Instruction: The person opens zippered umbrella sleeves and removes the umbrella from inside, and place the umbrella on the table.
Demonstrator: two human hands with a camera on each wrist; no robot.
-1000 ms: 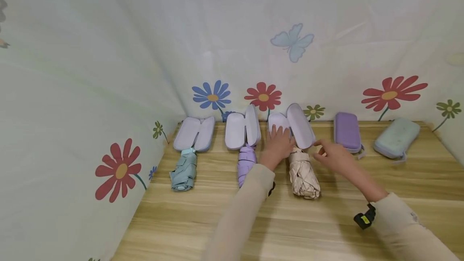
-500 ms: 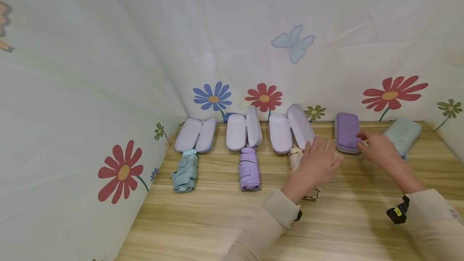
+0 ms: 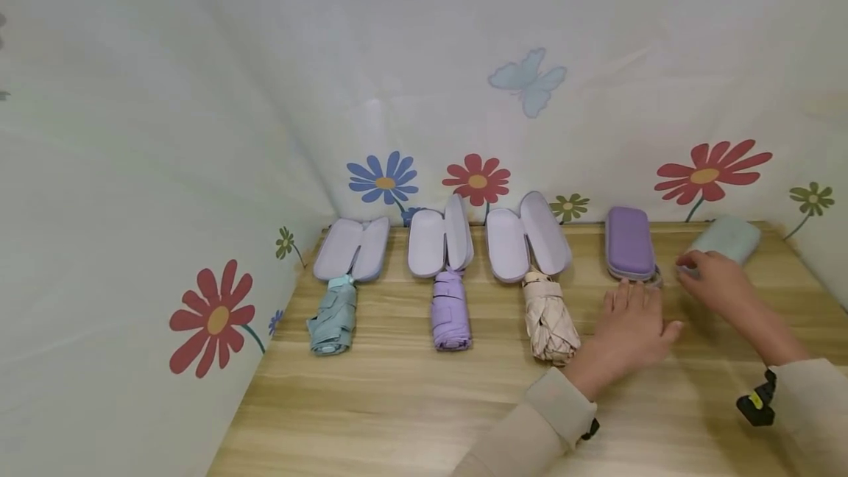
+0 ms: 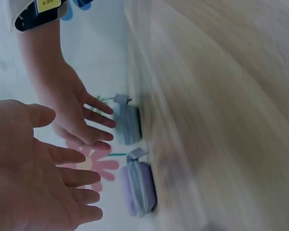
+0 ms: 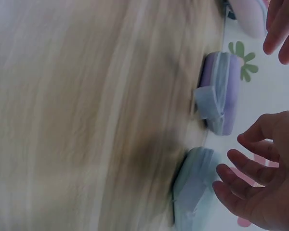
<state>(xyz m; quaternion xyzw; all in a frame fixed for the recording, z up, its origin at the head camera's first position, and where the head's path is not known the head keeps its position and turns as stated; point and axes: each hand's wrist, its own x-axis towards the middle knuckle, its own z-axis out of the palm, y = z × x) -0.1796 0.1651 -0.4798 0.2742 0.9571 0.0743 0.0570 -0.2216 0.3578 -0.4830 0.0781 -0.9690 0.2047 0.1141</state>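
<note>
In the head view the left hand [image 3: 628, 331], fingers spread and straight, hovers just in front of the zipped purple case [image 3: 629, 241] and holds nothing. My right hand [image 3: 722, 287], fingers loosely bent, is over the near left part of the light green case [image 3: 732, 238], covering some of it; contact cannot be told there. The right wrist view has the right hand [image 5: 260, 173] beside the green case [image 5: 191, 187], with nothing gripped. Both the purple case [image 4: 138, 188] and the green case [image 4: 128, 123] stand closed beyond the left hand [image 4: 43, 178] in the left wrist view.
Three opened cases [image 3: 339, 249] [image 3: 427, 243] [image 3: 509, 245] lie along the wall. In front of them are a folded teal umbrella [image 3: 333, 319], a purple umbrella [image 3: 450, 313] and a beige umbrella [image 3: 550, 321], all on the wooden table [image 3: 371, 411]. A flowered curtain [image 3: 411, 79] stands behind.
Both hands have moved right: the left from the third opened case across the beige umbrella, the right past the purple case to the green one. The umbrellas and cases have stayed put.
</note>
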